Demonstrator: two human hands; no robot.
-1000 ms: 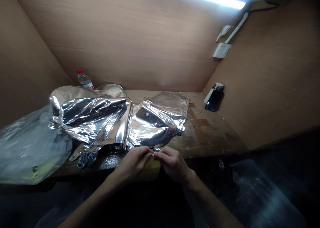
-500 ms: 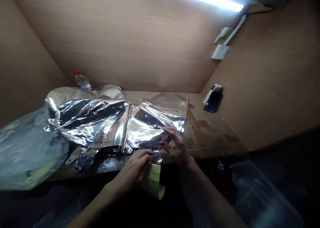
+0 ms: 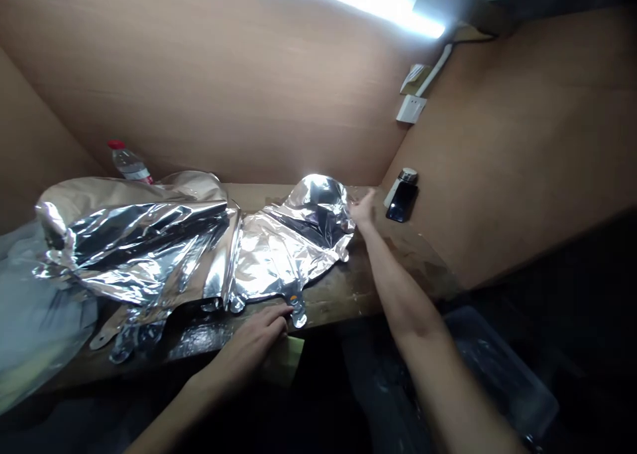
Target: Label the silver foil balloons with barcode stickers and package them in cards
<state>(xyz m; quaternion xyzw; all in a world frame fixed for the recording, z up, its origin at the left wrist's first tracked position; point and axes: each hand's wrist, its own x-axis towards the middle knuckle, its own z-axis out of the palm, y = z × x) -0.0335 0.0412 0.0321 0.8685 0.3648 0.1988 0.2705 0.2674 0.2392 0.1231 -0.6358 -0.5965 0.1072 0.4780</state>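
Observation:
Two crumpled silver foil sheets lie side by side on a worn wooden table (image 3: 343,295). My right hand (image 3: 363,211) is open at the far edge of the nearer right-hand sheet (image 3: 276,261), touching the foil beside a raised, bulging fold (image 3: 316,202). My left hand (image 3: 253,341) rests at the table's front edge, its fingertips at a small foil tab (image 3: 297,313). A yellow-green card (image 3: 290,361) sticks out below that hand, partly hidden by it. The larger left-hand sheet (image 3: 139,235) is out of reach of both hands' contact.
A transparent plastic bag (image 3: 30,314) lies at the far left. Behind the foil stands a red-capped plastic bottle (image 3: 128,163). A black phone (image 3: 401,203) and a small jar (image 3: 408,176) stand at the right wall. A transparent plastic box (image 3: 497,368) sits below the table at right.
My right hand has moved from the middle of the foil to its far edge, and that edge now bulges upward. The view has turned slightly, and the card stays under my left hand.

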